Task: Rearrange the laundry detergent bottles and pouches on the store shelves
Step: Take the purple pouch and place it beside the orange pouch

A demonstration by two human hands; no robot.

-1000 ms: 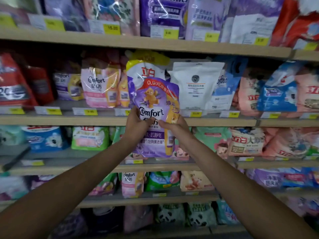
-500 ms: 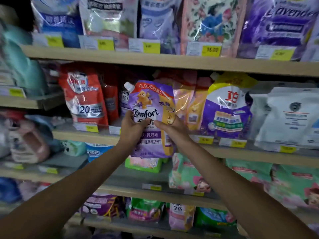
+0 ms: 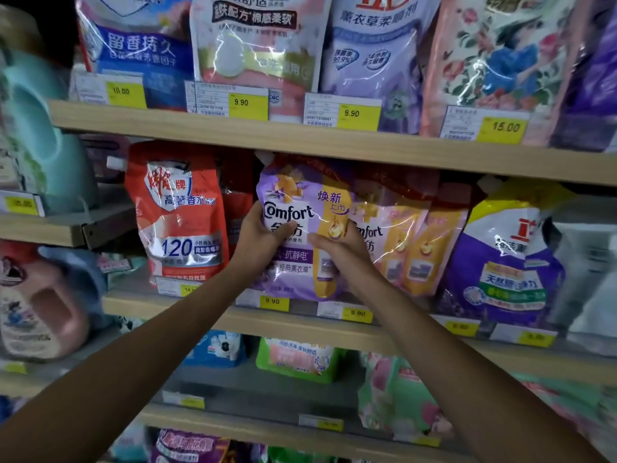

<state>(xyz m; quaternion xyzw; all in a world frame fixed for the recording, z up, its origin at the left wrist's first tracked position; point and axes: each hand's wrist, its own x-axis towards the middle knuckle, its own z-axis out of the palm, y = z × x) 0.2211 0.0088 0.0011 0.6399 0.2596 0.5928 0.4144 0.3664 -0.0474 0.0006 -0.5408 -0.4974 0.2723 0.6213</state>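
Note:
A purple and gold Comfort pouch (image 3: 300,198) stands on the middle shelf (image 3: 334,324), between a red pouch (image 3: 180,212) and pink-gold Comfort pouches (image 3: 400,235). My left hand (image 3: 258,237) grips its left edge, thumb across the front. My right hand (image 3: 337,248) holds its right side at the gold stripe. The pouch's top reaches under the upper shelf (image 3: 300,137). Its lower left part is hidden by my hands.
A purple and yellow pouch (image 3: 504,262) stands farther right. Blue, white, lavender and floral pouches (image 3: 253,38) line the top shelf. Bottles, a pink one (image 3: 36,305) and a teal one (image 3: 36,135), stand at the left. Green pouches (image 3: 293,359) sit below.
Both hands carried the Comfort pouch leftwards along the shelf and pushed it in beside the red pouch. The view came closer and shifted left.

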